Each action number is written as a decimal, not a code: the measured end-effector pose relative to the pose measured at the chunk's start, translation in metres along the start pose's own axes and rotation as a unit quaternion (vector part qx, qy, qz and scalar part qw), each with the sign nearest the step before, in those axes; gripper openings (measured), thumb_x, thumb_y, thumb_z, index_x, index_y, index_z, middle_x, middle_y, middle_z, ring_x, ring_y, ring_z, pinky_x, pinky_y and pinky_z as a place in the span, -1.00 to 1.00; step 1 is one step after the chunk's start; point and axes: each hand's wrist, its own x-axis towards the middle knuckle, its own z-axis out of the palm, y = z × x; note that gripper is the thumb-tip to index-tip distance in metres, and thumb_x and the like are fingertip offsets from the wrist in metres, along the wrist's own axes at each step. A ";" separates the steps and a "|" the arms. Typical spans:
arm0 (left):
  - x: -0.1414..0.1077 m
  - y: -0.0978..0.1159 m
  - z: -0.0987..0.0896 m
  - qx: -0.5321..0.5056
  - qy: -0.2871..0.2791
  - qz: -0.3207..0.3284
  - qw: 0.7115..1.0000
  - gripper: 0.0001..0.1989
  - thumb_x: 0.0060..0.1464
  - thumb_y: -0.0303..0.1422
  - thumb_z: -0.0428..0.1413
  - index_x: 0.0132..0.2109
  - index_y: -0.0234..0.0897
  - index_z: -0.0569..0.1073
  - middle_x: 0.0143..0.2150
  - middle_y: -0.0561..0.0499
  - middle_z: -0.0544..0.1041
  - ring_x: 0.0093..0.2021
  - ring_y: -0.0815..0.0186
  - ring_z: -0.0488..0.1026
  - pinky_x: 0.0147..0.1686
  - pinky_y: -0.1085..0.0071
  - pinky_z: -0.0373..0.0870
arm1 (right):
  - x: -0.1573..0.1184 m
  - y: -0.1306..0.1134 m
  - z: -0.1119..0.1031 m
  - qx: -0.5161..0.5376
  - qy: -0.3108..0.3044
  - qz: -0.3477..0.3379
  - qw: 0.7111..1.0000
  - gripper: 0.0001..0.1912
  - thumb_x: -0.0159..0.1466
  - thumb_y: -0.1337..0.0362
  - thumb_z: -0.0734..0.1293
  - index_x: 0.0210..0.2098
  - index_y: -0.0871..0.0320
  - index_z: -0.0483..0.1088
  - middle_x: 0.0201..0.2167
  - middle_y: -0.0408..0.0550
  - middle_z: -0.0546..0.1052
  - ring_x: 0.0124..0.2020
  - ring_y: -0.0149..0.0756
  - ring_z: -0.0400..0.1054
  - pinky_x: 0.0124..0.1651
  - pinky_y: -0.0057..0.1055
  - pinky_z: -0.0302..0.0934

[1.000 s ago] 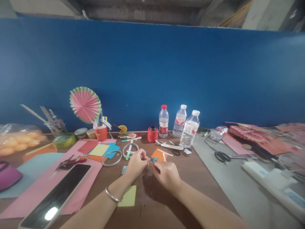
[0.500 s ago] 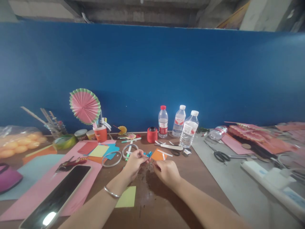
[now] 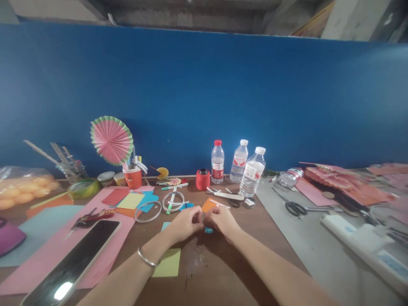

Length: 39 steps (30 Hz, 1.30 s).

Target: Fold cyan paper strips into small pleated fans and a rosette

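My left hand (image 3: 188,222), with a silver bangle on its wrist, has its fingers pinched at the middle of the brown table (image 3: 219,272). My right hand (image 3: 223,219) is pinched too, fingertips almost meeting the left ones. Between and just below them shows a small blue folded paper (image 3: 208,230); the fingers hide most of it, so which hand bears it is unclear. Behind the hands lie an orange paper (image 3: 209,205) with white strips and a blue pleated piece (image 3: 185,206). A yellow-green square (image 3: 167,262) lies near my left forearm.
A red thread spool (image 3: 202,180) and several bottles (image 3: 217,163) stand at the back. A phone (image 3: 73,259) rests on pink paper at left. Black scissors (image 3: 296,208) and a white power strip (image 3: 357,246) lie at right. A pink paper fan (image 3: 111,140) rises from a red cup (image 3: 132,178).
My hands have come together, the left moving right and slightly down. The small blue paper now shows below the fingertips, and a blue pleated piece behind my left hand has come into view.
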 end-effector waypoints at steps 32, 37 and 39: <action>0.002 -0.010 0.001 -0.046 -0.041 -0.051 0.997 -0.80 -0.30 -0.51 0.12 -0.52 -0.28 0.21 -0.63 0.19 0.26 -0.60 0.46 0.20 -0.61 0.54 0.04 | 0.004 0.005 -0.002 -0.037 -0.042 -0.021 0.998 -0.78 0.06 0.27 0.21 -0.67 0.19 0.30 -0.82 -0.27 0.19 -0.76 -0.52 0.00 -0.66 -0.55 -0.13; 0.002 -0.013 0.008 -0.014 0.091 -0.036 0.995 -0.85 -0.28 -0.57 0.02 -0.54 -0.28 0.19 -0.61 0.19 0.24 -0.58 0.47 0.16 -0.61 0.55 0.00 | -0.022 -0.007 0.004 -0.291 0.055 -0.250 0.922 -0.78 0.15 0.28 0.20 -0.56 0.17 0.38 -0.65 -0.15 0.42 -0.61 -0.45 0.20 -0.51 -0.51 -0.06; 0.004 -0.012 0.008 -0.110 0.105 -0.066 0.986 -0.83 -0.24 -0.52 0.06 -0.53 -0.26 0.17 -0.64 0.20 0.25 -0.61 0.47 0.19 -0.62 0.56 0.04 | -0.030 -0.011 0.005 -0.370 0.072 -0.342 0.861 -0.74 0.20 0.31 0.15 -0.55 0.18 0.38 -0.62 -0.11 0.44 -0.58 -0.43 0.24 -0.48 -0.49 -0.07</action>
